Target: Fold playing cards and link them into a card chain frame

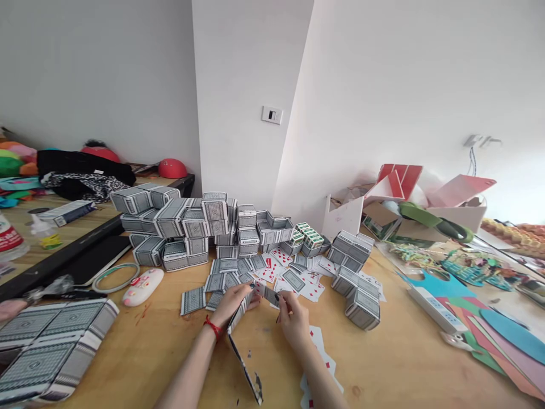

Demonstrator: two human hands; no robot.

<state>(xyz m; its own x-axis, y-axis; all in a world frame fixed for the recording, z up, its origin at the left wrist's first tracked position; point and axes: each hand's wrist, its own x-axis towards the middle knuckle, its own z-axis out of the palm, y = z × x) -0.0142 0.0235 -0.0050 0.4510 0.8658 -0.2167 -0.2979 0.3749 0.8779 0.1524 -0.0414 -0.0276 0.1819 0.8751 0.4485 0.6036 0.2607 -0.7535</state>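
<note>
My left hand, with a red cord at the wrist, is closed on a strip of joined playing cards. The strip stands on edge and bends down toward the table's near side, with torn white bits at its lower end. My right hand pinches the right end of a grey-backed playing card, whose left end is by my left fingers. Several cards lie face down left of my hands. Face-up cards spread behind them, and more lie under my right forearm.
Blocks folded from cards are stacked at the back; others stand at right. A large card panel, another person's hand, a mouse and a cable loop are at left. A power strip and coloured paper lie right.
</note>
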